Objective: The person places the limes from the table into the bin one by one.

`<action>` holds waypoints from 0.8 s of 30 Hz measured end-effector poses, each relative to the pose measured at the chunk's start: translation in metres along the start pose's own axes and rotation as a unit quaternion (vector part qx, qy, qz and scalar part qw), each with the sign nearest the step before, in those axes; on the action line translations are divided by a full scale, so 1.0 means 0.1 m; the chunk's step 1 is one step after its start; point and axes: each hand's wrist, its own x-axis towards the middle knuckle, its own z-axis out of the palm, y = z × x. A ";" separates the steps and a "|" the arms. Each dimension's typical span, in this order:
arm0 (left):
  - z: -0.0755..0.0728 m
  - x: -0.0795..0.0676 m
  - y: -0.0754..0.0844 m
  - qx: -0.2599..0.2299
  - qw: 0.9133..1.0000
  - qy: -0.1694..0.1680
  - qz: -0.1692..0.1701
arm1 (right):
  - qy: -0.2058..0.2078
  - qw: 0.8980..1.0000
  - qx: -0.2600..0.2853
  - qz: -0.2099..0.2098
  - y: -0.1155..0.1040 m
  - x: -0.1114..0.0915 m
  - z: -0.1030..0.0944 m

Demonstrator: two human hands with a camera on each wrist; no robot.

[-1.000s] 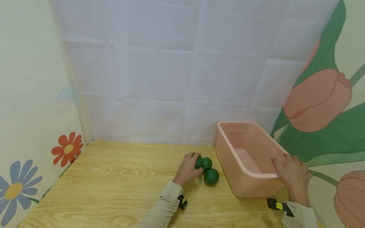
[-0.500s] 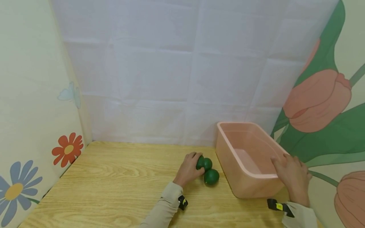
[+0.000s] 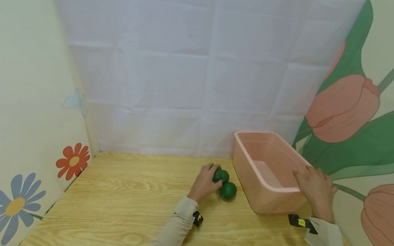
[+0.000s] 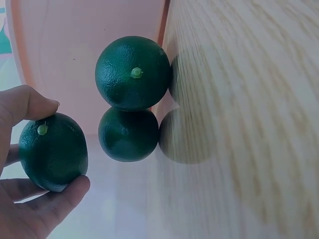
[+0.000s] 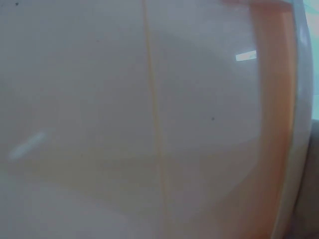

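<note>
My left hand point(image 3: 205, 183) pinches a dark green lime point(image 4: 54, 152) between thumb and fingers. In the left wrist view this lime is raised off the wood, with its pale stem nub showing. Just beyond it two more limes rest on the table: a nearer lime point(image 3: 228, 190) and a farther lime point(image 4: 128, 134), partly hidden in the head view. My right hand point(image 3: 317, 188) grips the rim of a pink plastic tub point(image 3: 271, 201) at its near right corner, thumb on the inner side. The right wrist view is filled by the tub's smooth wall point(image 5: 209, 89).
The tub stands at the right of the wood-grain table point(image 3: 123, 198), its inside bare where it shows. A white cloth point(image 3: 166, 85) hangs behind, with flower-printed cloth point(image 3: 344, 109) along the right side and more on the left.
My left hand has shifted slightly to the right with the lime, which now overlaps the farther lime more. My right hand and the tub have stayed put.
</note>
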 end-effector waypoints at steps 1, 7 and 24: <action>0.00 0.00 0.00 -0.002 1.000 0.001 0.001 | 0.000 1.000 0.000 0.000 0.00 0.00 0.00; -0.01 0.00 0.01 -0.007 1.000 0.004 0.009 | -0.008 1.000 0.001 0.004 0.01 0.01 0.00; 0.00 0.01 0.03 -0.002 0.998 0.021 0.055 | 0.007 1.000 0.003 -0.004 0.01 0.00 0.01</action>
